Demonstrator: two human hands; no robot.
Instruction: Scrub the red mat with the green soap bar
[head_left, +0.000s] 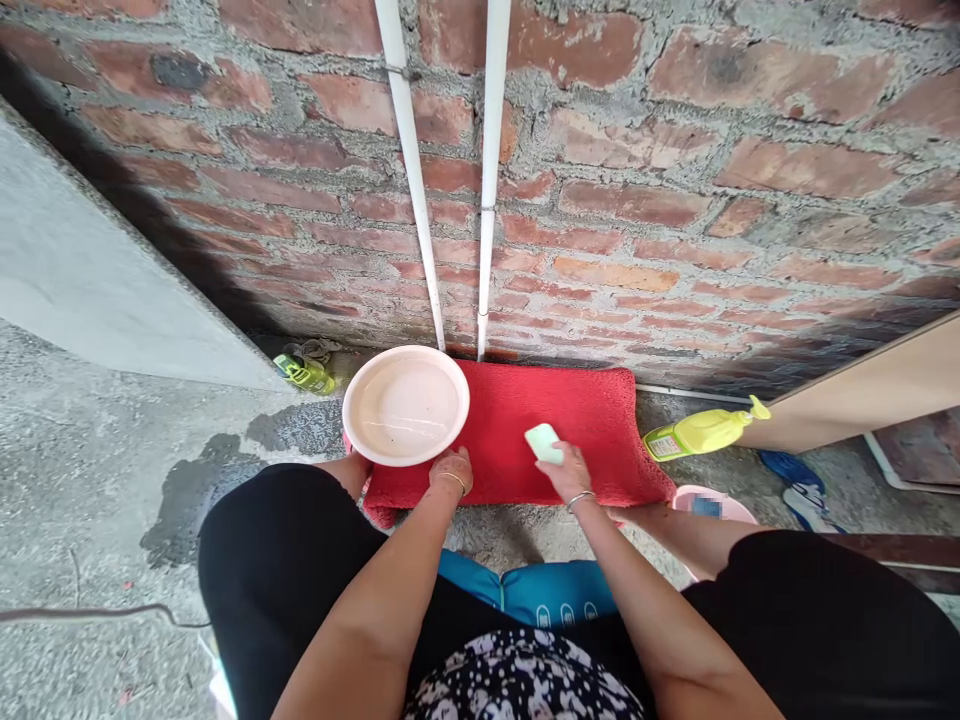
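Observation:
A red mat (510, 405) with a nubby edge lies spread in front of me, its surface wet-looking in places. My right hand (568, 470) grips a pale green rounded block (544, 443) against the mat, right of its middle. Whether the block is a bar of soap or the back of a brush, I cannot tell. On the mat's left end stands a pale pink basin (406, 458) holding water. Close by the basin's lower right rim, my left hand (452, 468) rests on the mat with its fingers curled; what they hold, if anything, is hidden.
A yellow pump bottle (701, 433) leans right of the mat, above a small pink tub (739, 508). At the left lies a green-yellow bottle (306, 374). Two white pipes (491, 150) run down the brick wall (600, 205) behind. Wet concrete (184, 490) shows at left.

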